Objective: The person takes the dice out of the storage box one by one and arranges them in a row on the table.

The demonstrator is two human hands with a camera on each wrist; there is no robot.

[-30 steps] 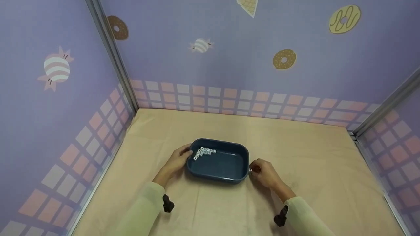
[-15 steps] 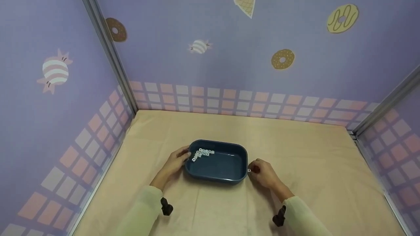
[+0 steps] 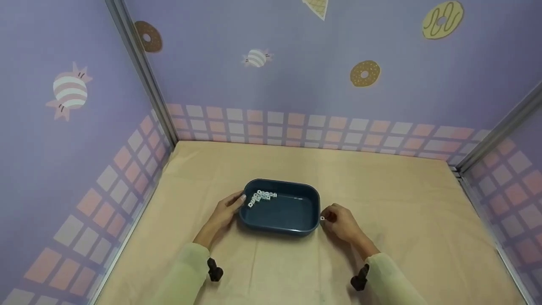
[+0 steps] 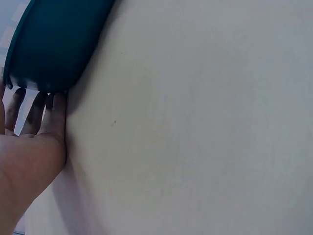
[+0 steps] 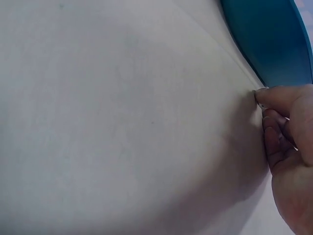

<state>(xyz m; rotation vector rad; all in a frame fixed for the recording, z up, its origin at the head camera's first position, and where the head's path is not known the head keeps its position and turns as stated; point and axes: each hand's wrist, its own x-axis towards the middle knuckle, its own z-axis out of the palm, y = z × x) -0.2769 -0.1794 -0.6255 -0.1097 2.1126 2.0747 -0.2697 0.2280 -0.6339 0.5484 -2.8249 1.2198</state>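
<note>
A dark blue rectangular dish [image 3: 292, 214] stands on the cloth, with several small white dice [image 3: 262, 196] bunched inside at its far left. My left hand [image 3: 224, 212] holds the dish's left end, thumb at the rim and fingers against the outer wall, as the left wrist view shows. Just outside the right end, my right hand [image 3: 342, 222] pinches one small white die [image 3: 322, 218] between thumb and index finger, close to the dish wall. That die is mostly hidden by the fingertips in the right wrist view, where the other fingers are curled in.
A pale tan cloth [image 3: 381, 186] covers the table. Purple panels [image 3: 296, 63] with sweets and checks enclose the back and both sides, joined by grey metal posts [image 3: 148, 80]. Dark wrist mounts [image 3: 215, 270] sit at both sleeve cuffs.
Both hands, the dish and the pinched die keep nearly the same places. The whole view shifts only slightly.
</note>
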